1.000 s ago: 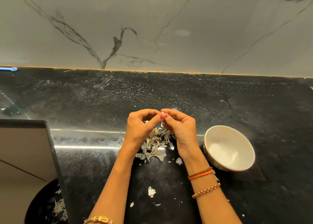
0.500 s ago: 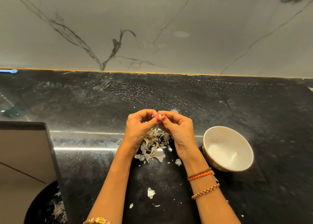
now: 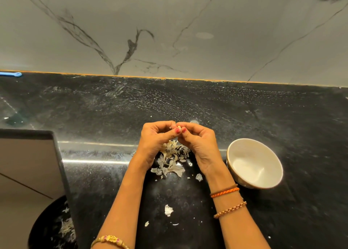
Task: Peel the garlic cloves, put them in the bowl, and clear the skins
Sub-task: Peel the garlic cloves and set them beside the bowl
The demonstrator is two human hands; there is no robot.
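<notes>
A small pale garlic clove (image 3: 178, 126) is pinched between the fingertips of both hands, held up over the black table (image 3: 263, 117) a little right of its middle. The left hand (image 3: 156, 141) curls round it from the left, thumb tip against the clove; the right hand (image 3: 199, 143) meets it from the right, its thumb pressed in beside the other, so most of the clove is hidden behind the two red-painted nails. Directly below the hands lies a heap of dry skins (image 3: 172, 158), partly covered by the wrists, with loose flakes scattered nearer: one scrap (image 3: 199, 177) just beside the right wrist, a larger white piece (image 3: 168, 210) between the forearms, and a few crumbs nearer still. To the right, close by the right forearm but not touching it, a white bowl (image 3: 243, 145) sits on the table, tipped slightly; I can see nothing lying in it. Two cord bracelets (image 3: 225, 191) ring the right wrist, and a gold one (image 3: 110, 239) the left forearm. At the near left a grey panel (image 3: 28, 154) rises above the table edge, and below it a dark round bin (image 3: 43, 228) holds more skins. Far left, by the veined marble wall (image 3: 169, 32), lies a small blue thing (image 3: 11, 74).
</notes>
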